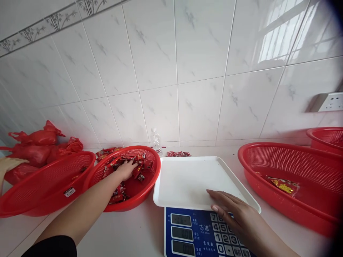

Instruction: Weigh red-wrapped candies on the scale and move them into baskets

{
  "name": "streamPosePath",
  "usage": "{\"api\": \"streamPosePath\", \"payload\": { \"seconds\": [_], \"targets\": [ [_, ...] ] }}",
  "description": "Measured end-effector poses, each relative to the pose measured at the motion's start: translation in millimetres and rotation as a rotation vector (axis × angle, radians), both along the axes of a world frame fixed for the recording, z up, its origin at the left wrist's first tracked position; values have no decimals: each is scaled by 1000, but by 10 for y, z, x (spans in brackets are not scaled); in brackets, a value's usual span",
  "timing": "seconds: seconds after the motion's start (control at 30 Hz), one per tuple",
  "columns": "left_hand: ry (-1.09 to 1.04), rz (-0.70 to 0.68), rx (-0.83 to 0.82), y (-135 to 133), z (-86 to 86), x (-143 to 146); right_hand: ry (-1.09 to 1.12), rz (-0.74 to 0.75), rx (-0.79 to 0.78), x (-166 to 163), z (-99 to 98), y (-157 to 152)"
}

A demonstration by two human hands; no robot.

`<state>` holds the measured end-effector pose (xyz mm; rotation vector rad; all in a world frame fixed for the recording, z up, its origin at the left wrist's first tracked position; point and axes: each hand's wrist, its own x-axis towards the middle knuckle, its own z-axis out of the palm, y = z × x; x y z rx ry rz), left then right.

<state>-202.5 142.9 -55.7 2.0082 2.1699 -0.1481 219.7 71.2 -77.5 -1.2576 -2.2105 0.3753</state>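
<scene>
My left hand (125,169) reaches into a red mesh basket (150,184) and is closed over the red-wrapped candies (139,165) piled at its far side. My right hand (232,210) lies flat, fingers stretched out, on the near edge of the white tray (187,178). That tray sits on a blue electronic scale (187,232), and the hand also covers part of the keypad. The tray holds nothing.
A second red basket (40,189) overlaps the first on the left, with tied red plastic bags (40,142) behind it. At the right a large red basket (284,160) holds a red packet (284,185); another stands behind. A water bottle (156,141) stands by the tiled wall. Another person's hand (9,166) shows at far left.
</scene>
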Motion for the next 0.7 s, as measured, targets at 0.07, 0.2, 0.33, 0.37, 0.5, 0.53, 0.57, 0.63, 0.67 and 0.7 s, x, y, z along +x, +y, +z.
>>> {"api": "streamPosePath", "payload": {
  "seconds": [0.07, 0.2, 0.33, 0.37, 0.5, 0.53, 0.57, 0.63, 0.67, 0.7],
  "targets": [
    [-73, -7, 5, -14, 29, 41, 0, 10, -10, 4, 2, -3],
    [-303, -4, -85, -87, 145, 170, -6, 18, -4, 7, -14, 7],
    [-611, 4, -142, -188, 318, 295, -15, 28, 4, 4, -22, 15],
    [-684, 14, -129, -207, 363, 316, -18, 30, 1, 4, -20, 14],
    [-918, 68, -44, -234, 514, 355, -28, 29, -16, 13, -18, 4],
    [-960, 81, -20, -233, 540, 362, -29, 29, -16, 16, -21, 2],
    [-997, 94, 7, -232, 560, 374, -31, 28, -15, 19, -24, 1],
    [-1060, 110, 55, -236, 592, 431, -33, 31, -15, 22, -31, 4],
    [-1085, 108, 76, -243, 607, 481, -32, 32, -14, 22, -34, 6],
    [-1116, 99, 94, -254, 624, 548, -28, 35, -12, 21, -35, 9]
  ]
}}
